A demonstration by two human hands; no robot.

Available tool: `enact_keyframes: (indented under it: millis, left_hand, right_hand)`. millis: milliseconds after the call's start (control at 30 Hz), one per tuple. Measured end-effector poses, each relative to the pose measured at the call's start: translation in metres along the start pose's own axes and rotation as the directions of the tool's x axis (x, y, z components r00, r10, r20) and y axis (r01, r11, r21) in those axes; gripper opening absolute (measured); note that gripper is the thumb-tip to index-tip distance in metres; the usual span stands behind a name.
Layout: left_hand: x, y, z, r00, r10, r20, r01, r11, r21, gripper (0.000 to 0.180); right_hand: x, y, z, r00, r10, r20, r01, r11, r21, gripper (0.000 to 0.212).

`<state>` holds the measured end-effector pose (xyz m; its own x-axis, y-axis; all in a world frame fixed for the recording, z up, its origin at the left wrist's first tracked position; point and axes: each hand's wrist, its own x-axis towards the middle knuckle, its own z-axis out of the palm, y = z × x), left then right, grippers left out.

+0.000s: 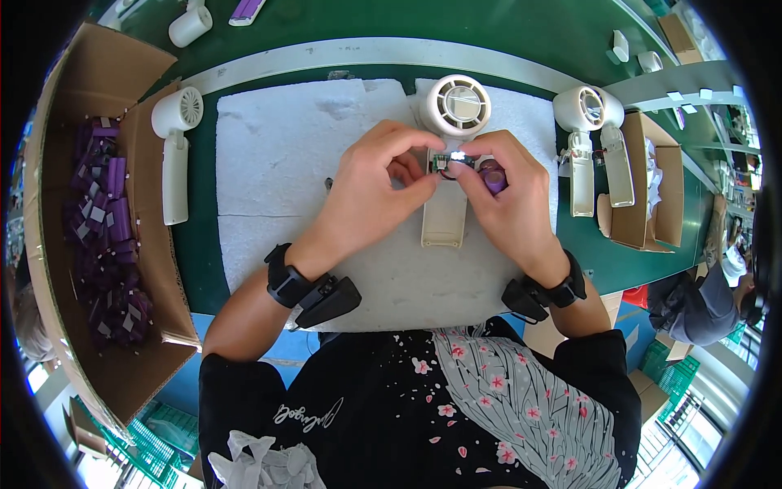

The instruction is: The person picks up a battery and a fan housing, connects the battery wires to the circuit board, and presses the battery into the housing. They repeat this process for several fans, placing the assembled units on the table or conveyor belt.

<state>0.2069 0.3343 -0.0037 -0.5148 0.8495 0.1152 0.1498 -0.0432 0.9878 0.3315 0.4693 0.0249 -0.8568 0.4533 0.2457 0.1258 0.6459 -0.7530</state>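
Observation:
In front of me lies a white handheld fan (458, 104) with its round grille facing up and its hollow handle shell (444, 222) pointing toward me. Above that handle, both hands pinch a small circuit board (441, 163) with a bright white light on it. The fingertips of my left hand (379, 175) close on the board's left end. My right hand (511, 187) pinches its right end and also has a purple cylindrical battery (493, 175) tucked in the fingers. Fingers partly hide the board and any wires.
A cardboard box (151, 220) on the left holds many purple batteries (106, 220). One fan (177, 114) stands beside it; opened fans (580, 114) lie at right, next to a smaller cardboard box (652, 220). White foam sheet (277, 163) covers the green table. A person (700, 301) sits far right.

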Motion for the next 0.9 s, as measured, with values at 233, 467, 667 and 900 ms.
enact_keyframes:
  millis: [233, 467, 667, 900]
  left_hand:
    - [0.0, 0.008, 0.006, 1.0, -0.026, -0.002, 0.026, 0.995, 0.091, 0.036]
    - [0.002, 0.015, 0.013, 0.995, -0.088, -0.053, 0.097, 0.975, 0.199, 0.032]
    - [0.001, 0.006, 0.015, 0.996, -0.054, -0.073, 0.07, 0.97, 0.234, 0.033]
    - [0.001, 0.003, 0.016, 0.997, -0.044, -0.071, 0.06, 0.969, 0.24, 0.034]
  right_hand:
    - [-0.001, 0.006, 0.0, 0.999, -0.034, 0.03, 0.034, 0.999, -0.001, 0.02]
    - [-0.001, 0.004, 0.003, 0.999, -0.031, 0.012, 0.032, 0.998, -0.058, 0.02]
    - [0.0, 0.003, 0.006, 0.998, -0.057, -0.018, 0.055, 0.995, -0.081, 0.017]
    - [-0.001, 0.002, 0.005, 0.998, -0.063, 0.0, 0.062, 0.989, -0.131, 0.015]
